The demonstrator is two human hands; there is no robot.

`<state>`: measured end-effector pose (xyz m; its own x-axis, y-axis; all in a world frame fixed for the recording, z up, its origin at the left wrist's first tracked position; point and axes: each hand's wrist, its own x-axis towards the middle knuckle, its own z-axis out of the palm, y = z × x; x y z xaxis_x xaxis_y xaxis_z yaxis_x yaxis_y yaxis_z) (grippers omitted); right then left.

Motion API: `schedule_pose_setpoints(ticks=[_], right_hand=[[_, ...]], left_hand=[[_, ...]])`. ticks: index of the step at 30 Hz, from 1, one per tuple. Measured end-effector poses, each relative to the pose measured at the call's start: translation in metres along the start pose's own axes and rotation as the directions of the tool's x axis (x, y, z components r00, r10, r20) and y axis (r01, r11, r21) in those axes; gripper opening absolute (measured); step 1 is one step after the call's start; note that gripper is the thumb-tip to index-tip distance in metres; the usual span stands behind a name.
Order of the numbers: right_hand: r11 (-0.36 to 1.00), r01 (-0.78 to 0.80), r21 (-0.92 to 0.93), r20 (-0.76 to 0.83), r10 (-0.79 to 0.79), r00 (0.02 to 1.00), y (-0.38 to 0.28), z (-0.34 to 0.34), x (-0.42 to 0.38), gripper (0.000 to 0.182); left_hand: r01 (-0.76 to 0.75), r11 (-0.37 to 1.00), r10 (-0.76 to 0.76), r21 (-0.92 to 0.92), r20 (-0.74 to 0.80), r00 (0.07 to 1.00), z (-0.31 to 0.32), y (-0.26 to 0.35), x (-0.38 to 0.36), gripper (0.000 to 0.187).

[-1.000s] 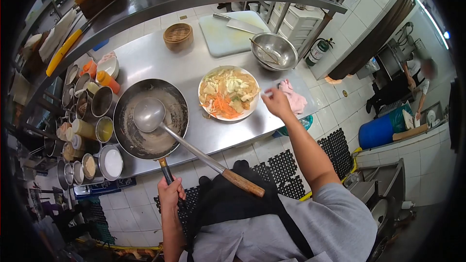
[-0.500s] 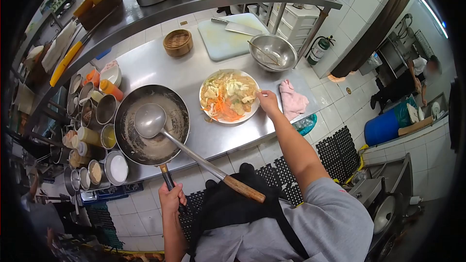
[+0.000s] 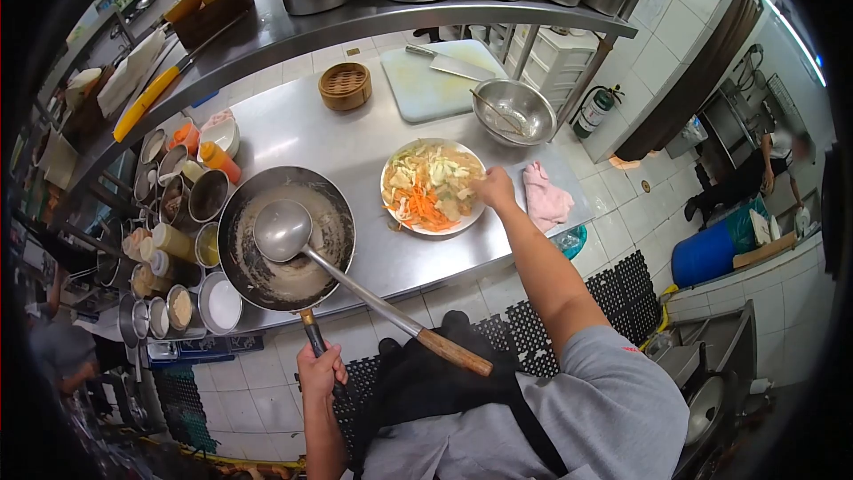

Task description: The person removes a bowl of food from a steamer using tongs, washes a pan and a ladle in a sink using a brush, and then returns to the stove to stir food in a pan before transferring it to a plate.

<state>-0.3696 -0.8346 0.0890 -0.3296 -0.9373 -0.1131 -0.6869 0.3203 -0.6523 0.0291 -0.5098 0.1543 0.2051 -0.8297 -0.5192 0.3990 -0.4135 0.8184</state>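
My left hand point(image 3: 320, 373) grips the dark handle of a steel wok point(image 3: 286, 240) that rests on the steel counter point(image 3: 302, 129). A metal ladle point(image 3: 283, 231) with a wooden handle lies in the wok, its handle pointing toward me. My right hand point(image 3: 495, 187) grips the right rim of a white plate point(image 3: 433, 186) piled with noodles, carrot strips and pale vegetable pieces. The plate stands on the counter right of the wok.
Several seasoning tins and squeeze bottles point(image 3: 178, 240) crowd the counter's left end. Behind the plate are a bamboo steamer point(image 3: 345, 86), a cutting board with a cleaver point(image 3: 437, 80) and a steel bowl point(image 3: 514, 112). A pink cloth point(image 3: 546, 197) lies right of the plate. Another person point(image 3: 764, 169) stands far right.
My right hand came from beside the pink cloth to the plate's right rim and took hold of it. The left hand stayed on the wok handle.
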Motion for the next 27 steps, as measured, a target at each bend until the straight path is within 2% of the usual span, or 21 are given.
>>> schedule_pose_setpoints(ticks=[2, 4, 8, 10, 14, 16, 17, 19, 20, 22, 23, 24, 25, 27], right_hand=[[0.999, 0.038, 0.011, -0.028, -0.038, 0.999, -0.004, 0.004, 0.0, 0.056], [0.968, 0.217, 0.13, -0.106, -0.204, 0.973, -0.016, 0.007, -0.005, 0.049], [0.943, 0.261, 0.206, -0.034, -0.26, 0.965, -0.059, 0.002, -0.008, 0.04], [0.902, 0.427, 0.067, 0.003, -0.428, 0.904, -0.07, -0.002, 0.0, 0.036], [0.895, 0.446, -0.011, -0.083, -0.445, 0.892, -0.076, -0.024, -0.002, 0.028], [0.75, 0.588, -0.304, -0.035, -0.625, 0.78, -0.06, -0.025, -0.015, 0.029], [0.751, 0.585, -0.306, -0.039, -0.624, 0.781, -0.047, -0.021, -0.022, 0.029], [0.502, 0.787, -0.359, 0.069, -0.826, 0.559, -0.022, -0.012, -0.032, 0.039], [0.505, 0.785, -0.36, 0.066, -0.825, 0.561, -0.017, -0.014, -0.036, 0.039], [0.761, 0.628, -0.164, -0.285, -0.646, 0.708, -0.006, -0.019, -0.039, 0.046], [0.765, 0.623, -0.163, -0.288, -0.641, 0.711, 0.003, -0.025, -0.046, 0.046], [0.86, 0.505, 0.077, -0.298, -0.463, 0.835, 0.015, -0.033, -0.055, 0.044], [0.885, 0.346, 0.312, -0.26, -0.271, 0.927, 0.026, -0.04, -0.067, 0.043], [0.831, 0.14, 0.539, 0.029, -0.184, 0.982, 0.054, -0.041, -0.105, 0.036]], left_hand=[[-0.003, 1.0, 0.003, -0.008, 0.003, 1.0, -0.002, -0.001, 0.001, 0.017], [-0.009, 1.0, 0.01, 0.018, -0.016, 1.0, -0.004, -0.003, 0.002, 0.017], [-0.003, 1.0, 0.004, 0.022, -0.027, 1.0, -0.001, 0.0, -0.001, 0.017], [0.013, 1.0, -0.013, 0.025, -0.033, 0.999, -0.002, 0.001, 0.0, 0.017], [0.014, 1.0, -0.014, 0.02, -0.019, 1.0, -0.001, 0.002, -0.002, 0.017], [0.014, 1.0, -0.014, 0.017, -0.012, 1.0, 0.001, 0.004, -0.001, 0.017], [0.013, 1.0, -0.013, 0.019, -0.008, 1.0, 0.001, 0.004, -0.001, 0.017], [0.016, 1.0, -0.016, 0.026, 0.0, 1.0, 0.003, 0.006, 0.0, 0.017], [0.016, 0.999, -0.016, 0.029, 0.002, 1.0, 0.002, 0.006, 0.001, 0.017], [0.002, 0.999, -0.004, 0.048, 0.025, 1.0, -0.001, 0.005, 0.005, 0.017], [0.004, 0.999, -0.005, 0.052, 0.028, 1.0, -0.001, 0.007, 0.006, 0.017], [0.008, 0.999, -0.01, 0.046, 0.036, 0.999, 0.0, 0.008, 0.006, 0.018], [0.012, 0.999, -0.014, 0.042, 0.047, 0.999, 0.001, 0.011, 0.008, 0.018], [0.008, 0.998, -0.012, 0.07, 0.063, 0.998, 0.002, 0.015, 0.011, 0.018]])
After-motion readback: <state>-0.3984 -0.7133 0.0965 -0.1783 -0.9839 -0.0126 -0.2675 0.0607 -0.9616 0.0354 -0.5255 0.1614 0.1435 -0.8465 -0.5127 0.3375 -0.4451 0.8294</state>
